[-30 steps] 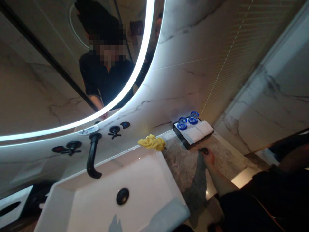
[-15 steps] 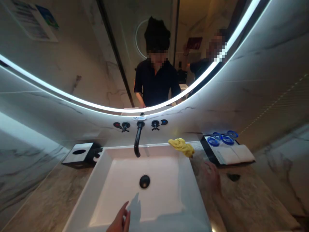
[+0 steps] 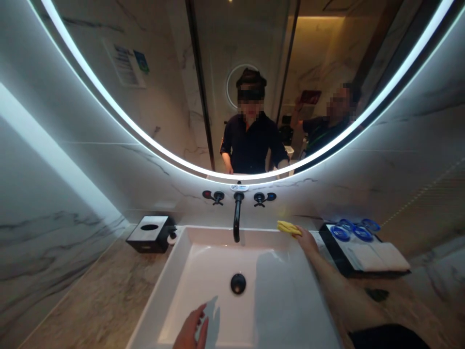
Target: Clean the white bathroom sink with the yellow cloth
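Observation:
At the back right corner of the white sink (image 3: 203,236), my right hand (image 3: 305,240) has its fingers closed on a bunched yellow cloth (image 3: 287,227). The cloth lies along the sink's rear rim. Low over the front of the basin hovers my left hand (image 3: 192,328), its fingers apart and holding nothing. Its shadow falls on the basin beside it. A black drain plug (image 3: 238,284) sits in the basin floor, and a black wall spout (image 3: 237,220) reaches out above the rear rim.
Left of the sink stands a tissue box (image 3: 148,234) with a small bottle (image 3: 172,236) beside it. A black tray (image 3: 336,257) on the right holds blue-lidded round items (image 3: 352,230) and folded white towels (image 3: 378,256). In the lit mirror (image 3: 170,97), another person (image 3: 327,123) is reflected.
My right hand has moved from the counter onto the yellow cloth and grasped it. The view has shifted, so the sink appears further right. My left hand stays over the basin.

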Motion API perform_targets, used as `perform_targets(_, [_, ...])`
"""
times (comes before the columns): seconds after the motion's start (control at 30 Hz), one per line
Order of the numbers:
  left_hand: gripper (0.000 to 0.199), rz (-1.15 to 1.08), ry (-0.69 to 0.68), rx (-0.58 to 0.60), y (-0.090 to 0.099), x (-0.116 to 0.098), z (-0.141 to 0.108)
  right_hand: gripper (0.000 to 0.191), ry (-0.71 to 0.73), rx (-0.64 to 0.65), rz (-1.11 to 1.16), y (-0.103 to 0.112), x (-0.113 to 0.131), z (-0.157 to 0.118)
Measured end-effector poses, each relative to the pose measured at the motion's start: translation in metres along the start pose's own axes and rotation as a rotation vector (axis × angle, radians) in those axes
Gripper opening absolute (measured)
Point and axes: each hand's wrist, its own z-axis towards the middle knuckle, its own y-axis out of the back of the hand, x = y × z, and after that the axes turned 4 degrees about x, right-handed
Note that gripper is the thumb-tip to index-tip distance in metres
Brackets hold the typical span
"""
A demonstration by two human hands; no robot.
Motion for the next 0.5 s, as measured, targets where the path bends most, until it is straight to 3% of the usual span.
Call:
perform_targets(0.1, [0.056,0.287,-0.037,-0.293,0.050,0.032,0.040,0.050,-0.076,-0.049,0.006,0.014,0.021,-0.017])
perform_targets(0.17, [0.065,0.456,0.075,-0.338,0.079,0.051,0.070,0.054,-0.103,-0.071,0.025,0.017,0.040,-0.029])
perform_targets(0.23, [0.067,0.465,0.200,-0.172,0.099,0.065,0.098,0.057,-0.117,-0.076,0.086,0.014,0.063,-0.037])
perform_targets(0.33, [0.055,0.339,0.306,0.132,0.108,0.078,0.126,0.056,-0.106,-0.036,0.174,0.004,0.093,-0.042])
perform_targets(0.4, [0.045,0.314,0.324,0.192,0.106,0.083,0.136,0.053,-0.080,0.007,0.183,-0.005,0.107,-0.043])
perform_targets(0.5, [0.043,0.287,0.304,0.192,0.103,0.087,0.141,0.050,-0.038,0.073,0.192,-0.015,0.118,-0.045])
